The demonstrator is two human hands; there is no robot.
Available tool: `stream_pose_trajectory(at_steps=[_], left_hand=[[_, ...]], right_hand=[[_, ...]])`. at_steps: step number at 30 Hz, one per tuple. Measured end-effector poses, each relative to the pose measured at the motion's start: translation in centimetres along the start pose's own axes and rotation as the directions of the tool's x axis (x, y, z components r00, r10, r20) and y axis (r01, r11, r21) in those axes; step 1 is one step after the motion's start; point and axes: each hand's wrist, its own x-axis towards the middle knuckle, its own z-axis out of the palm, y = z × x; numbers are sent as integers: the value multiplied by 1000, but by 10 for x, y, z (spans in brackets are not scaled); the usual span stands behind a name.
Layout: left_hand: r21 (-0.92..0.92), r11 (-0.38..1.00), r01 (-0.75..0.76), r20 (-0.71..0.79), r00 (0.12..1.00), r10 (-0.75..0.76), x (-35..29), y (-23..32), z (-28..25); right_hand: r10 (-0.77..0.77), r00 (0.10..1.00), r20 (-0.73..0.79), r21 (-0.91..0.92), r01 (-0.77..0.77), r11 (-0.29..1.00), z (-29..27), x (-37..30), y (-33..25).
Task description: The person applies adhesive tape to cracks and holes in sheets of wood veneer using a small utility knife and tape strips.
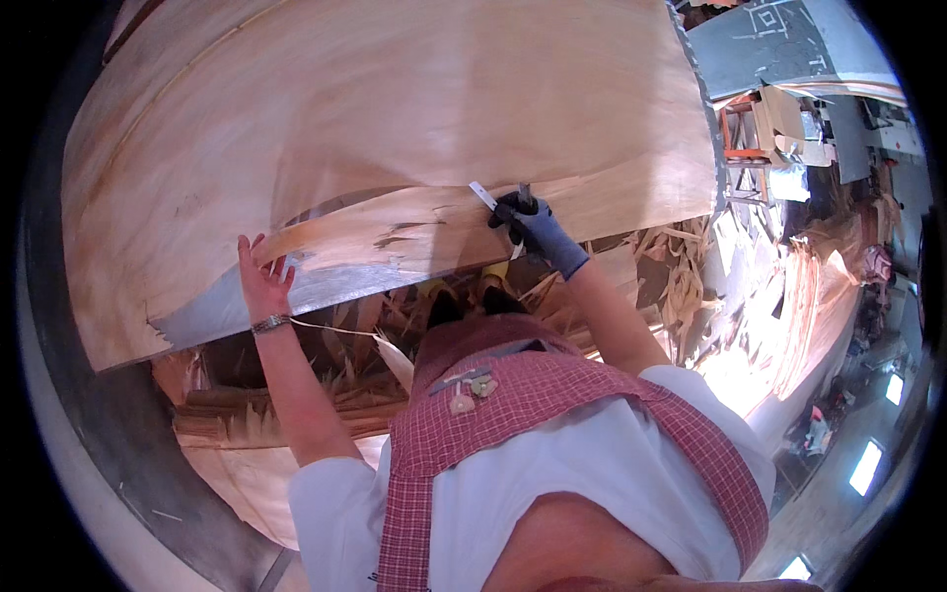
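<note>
A large sheet of thin wood veneer (395, 99) covers the bench in front of me. Along its near edge, a long veneer strip (365, 229) with torn slits is partly separated, and a dark gap shows behind it. My left hand (264, 281), bare with a metal watch at the wrist, has the strip's left end between its spread fingers. My right hand (533, 229), in a grey and black glove, closes around a tool (481, 195) with a pale flat blade-like end. A dark stub also sticks up from that fist; the tool's kind is unclear.
A grey metal surface (286, 294) shows at the bench's near edge. Veneer scraps (681, 286) hang and lie beneath it and to the right. Veneer stacks (794, 316) stand at right, near an orange-framed stand (742, 138) and a cardboard box (779, 118).
</note>
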Motion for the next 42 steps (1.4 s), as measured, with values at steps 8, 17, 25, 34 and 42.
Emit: stream_pose_trajectory(at_steps=[8,17,25,34,42], left_hand=[[-202,907,-368,450,788,420,39,7,-25],[142,986,-89,393,919,26,45,-10,-14],[-93,995,33,294,956,-5,17,11,-15],[590,-202,-782,655,317,686,-100,-143,50],[566,-465,-681,815,378,439,-75,-159,97]], right_hand=[[22,994,109,145,-38,989,-27,3,13],[-28,988,154,-133,49,990,-16,-2,6],[-49,989,141,-133,68,989,-11,2,9],[-22,995,98,-161,38,986,-5,0,5],[-67,992,109,-188,86,978,-5,1,5]])
